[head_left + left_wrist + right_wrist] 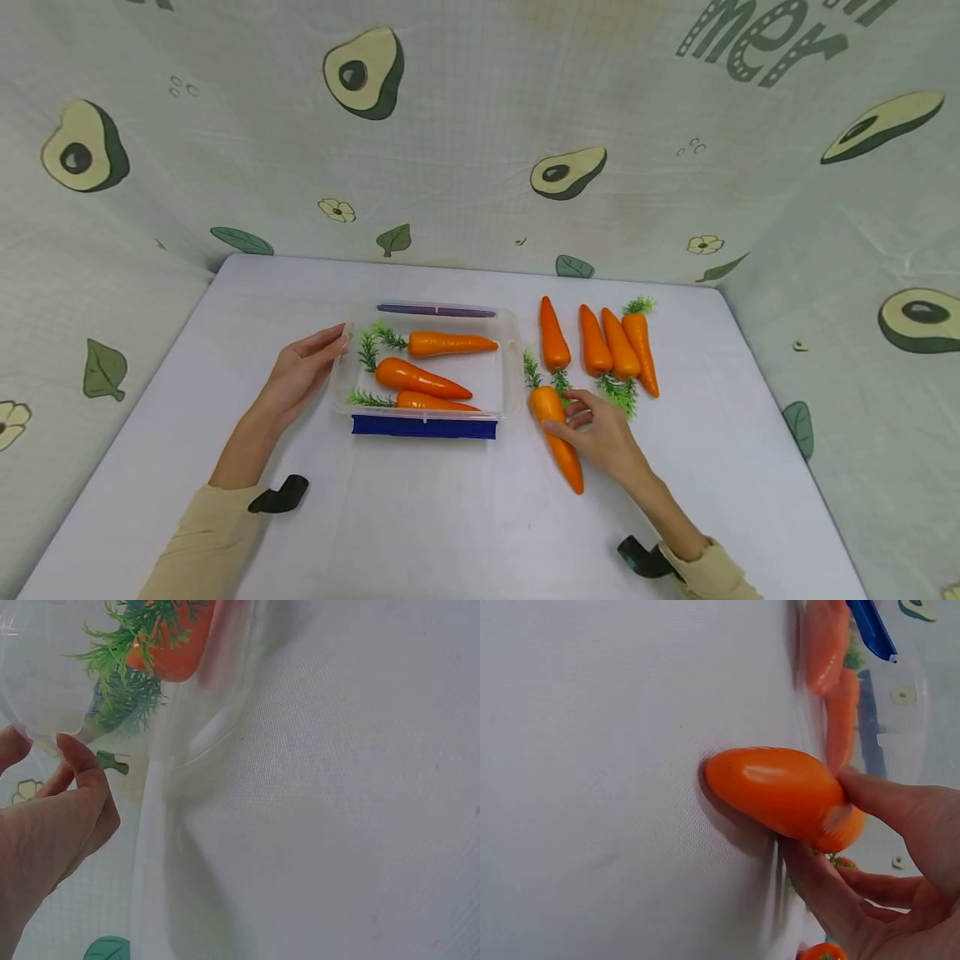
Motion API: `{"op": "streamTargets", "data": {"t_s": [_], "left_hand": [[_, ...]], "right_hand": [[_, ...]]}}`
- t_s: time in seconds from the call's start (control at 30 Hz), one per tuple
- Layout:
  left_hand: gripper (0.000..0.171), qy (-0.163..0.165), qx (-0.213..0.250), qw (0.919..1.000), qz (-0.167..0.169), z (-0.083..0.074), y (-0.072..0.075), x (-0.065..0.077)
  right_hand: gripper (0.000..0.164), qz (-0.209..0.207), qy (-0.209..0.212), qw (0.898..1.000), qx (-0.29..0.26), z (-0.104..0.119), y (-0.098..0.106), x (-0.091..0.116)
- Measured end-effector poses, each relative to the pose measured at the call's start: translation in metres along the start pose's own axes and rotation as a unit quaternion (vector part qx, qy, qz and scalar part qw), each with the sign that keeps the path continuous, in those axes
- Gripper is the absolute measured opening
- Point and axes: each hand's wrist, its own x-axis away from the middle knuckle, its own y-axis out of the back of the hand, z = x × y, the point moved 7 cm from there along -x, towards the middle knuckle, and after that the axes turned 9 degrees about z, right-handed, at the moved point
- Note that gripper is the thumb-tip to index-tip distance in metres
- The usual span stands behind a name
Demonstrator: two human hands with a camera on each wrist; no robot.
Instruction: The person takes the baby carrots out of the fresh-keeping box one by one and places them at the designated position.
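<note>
In the head view, we find the nearest carrot partly hidden by the box's front rim, and the lettering clipped above. The left wrist view crops the left hand; in the right wrist view, we see an orange piece, perhaps a carrot, cut off below.

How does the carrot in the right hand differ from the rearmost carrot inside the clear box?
Place: the held carrot is outside the clear box; the rearmost carrot lies inside it.
In the head view, the held carrot's tip points down and slightly right; the rearmost carrot's points right.
Contact: the right hand pinches the held carrot; no hand touches the rearmost carrot.
Both are orange and tapered, with green leafy tops.
</note>
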Motion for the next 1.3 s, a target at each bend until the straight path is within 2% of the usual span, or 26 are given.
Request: {"op": "streamTargets", "data": {"t_s": [0.37,0.53,0.8,1.07,1.3], "left_hand": [[0.074,-0.004,-0.001,1.0000,0.002,-0.001,0.000,0.000],[0.074,-0.005,-0.008,1.0000,0.002,-0.002,0.000,0.000],[0.075,0.003,-0.023,0.9997,0.000,-0.003,-0.001,0.001],[0.075,0.003,-0.029,0.9996,0.003,-0.003,-0.002,-0.002],[0.074,0.005,-0.029,0.9996,0.000,-0.001,0.000,-0.001]], "right_hand": [[0.051,0.010,0.004,1.000,0.020,0.008,0.004,-0.001],[0.043,-0.010,0.058,0.998,0.016,0.026,0.016,-0.005],[0.030,-0.031,0.148,0.988,0.017,0.058,0.028,-0.018],[0.032,-0.018,0.167,0.985,0.029,0.087,0.031,-0.033],[0.036,0.016,0.188,0.981,0.043,0.113,0.021,-0.046]]}}
